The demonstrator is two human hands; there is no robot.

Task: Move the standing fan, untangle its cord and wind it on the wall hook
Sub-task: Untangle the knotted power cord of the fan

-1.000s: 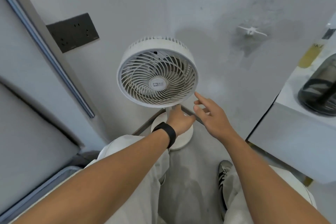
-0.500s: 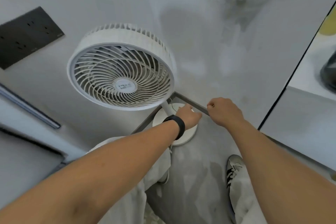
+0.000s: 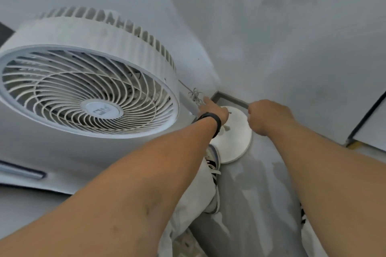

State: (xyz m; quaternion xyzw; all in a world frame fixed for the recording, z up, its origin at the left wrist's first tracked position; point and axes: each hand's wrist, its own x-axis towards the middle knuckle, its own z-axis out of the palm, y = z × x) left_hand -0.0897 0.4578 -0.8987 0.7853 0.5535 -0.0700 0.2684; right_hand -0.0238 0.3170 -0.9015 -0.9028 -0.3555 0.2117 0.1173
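1. Fan head [image 3: 87, 89], white with a spiral grille, fills the left of our view, close to the camera; its round base [image 3: 231, 142] sits on the grey floor [image 3: 261, 194] in the corner where two pale walls [image 3: 271, 37] meet.
2. Our left hand [image 3: 215, 110], with a black band [image 3: 213, 120] on its wrist, reaches down beside the pole just above the base; its fingers are turned away from us, so we cannot tell whether they grip anything.
3. Our right hand [image 3: 265, 117] is curled into a fist over the far right edge of the base; what it holds, if anything, is hidden.
4. Cord [image 3: 195, 95] shows as a thin tangled knot just beyond the left hand, next to the fan head's rim.
5. Our shoe [image 3: 213, 158] touches the near edge of the base.
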